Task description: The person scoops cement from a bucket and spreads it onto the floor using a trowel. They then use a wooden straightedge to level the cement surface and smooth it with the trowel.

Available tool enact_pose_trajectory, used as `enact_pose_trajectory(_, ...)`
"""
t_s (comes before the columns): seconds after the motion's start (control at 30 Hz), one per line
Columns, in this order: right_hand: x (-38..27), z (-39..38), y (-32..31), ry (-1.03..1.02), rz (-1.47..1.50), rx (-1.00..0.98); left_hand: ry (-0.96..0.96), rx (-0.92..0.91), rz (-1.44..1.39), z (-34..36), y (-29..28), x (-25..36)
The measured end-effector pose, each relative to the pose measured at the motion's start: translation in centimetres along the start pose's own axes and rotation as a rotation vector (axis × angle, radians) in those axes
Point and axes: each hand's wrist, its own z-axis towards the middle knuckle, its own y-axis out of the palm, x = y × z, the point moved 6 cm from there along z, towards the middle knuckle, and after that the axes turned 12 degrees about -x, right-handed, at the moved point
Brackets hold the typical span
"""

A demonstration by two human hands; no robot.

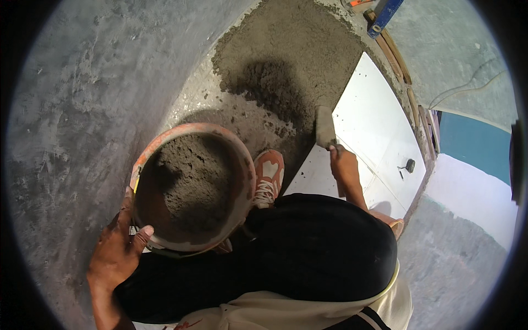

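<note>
Cannot see the handle of the trowel (325,127), hidden in the closed fist of the right hand (345,168); holds it with the blade at the seam between the mortar bed (297,44) and the white tiles (368,110). Cannot judge the blade's contact with either. Spreads thumb and forefinger of the left hand (116,253) wide at the bucket (247,165), thumb at the rim, forefinger along the outside; cannot make out the other fingers, nor tell any grip by them. Loses part of the grey mix (201,170) inside the bucket to deep shade. Cannot identify the small dark object (410,165) on the tiles, or the dark shape (517,165) cut off at the right edge. Sees only part of a blue bar (385,17) at the top.

Has the bucket between the rough grey wall (110,82) and a red-and-cream shoe (269,170), with crumbs strewn over the pale floor beyond. Shows, past the tiles, wooden strips (391,55), a thin cable (467,88) and a teal panel (476,146).

Bears a reddish mark on the pale shirt (297,302), too partial to read, and a yellow one on the bucket's rim.
</note>
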Motion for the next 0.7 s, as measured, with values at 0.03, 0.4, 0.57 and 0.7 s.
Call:
enact_pose_trajectory(0.03,1.4,-0.4,0.4,0.056,0.102,0.01,0.007,0.011,0.009,0.0,0.1,-0.2)
enact_pose_trajectory(0.4,1.7,-0.9,2.2,0.074,-0.093,0.026,0.014,0.018,0.027,0.4,0.4,-0.8)
enact_pose_trajectory(0.57,2.6,-0.3,0.5,0.075,0.163,0.06,0.005,0.034,0.017,0.3,0.5,-0.8)
enact_pose_trajectory(0.7,1.2,1.2,0.3,0.028,0.154,-0.027,0.03,0.046,0.058,0.6,0.6,-1.1)
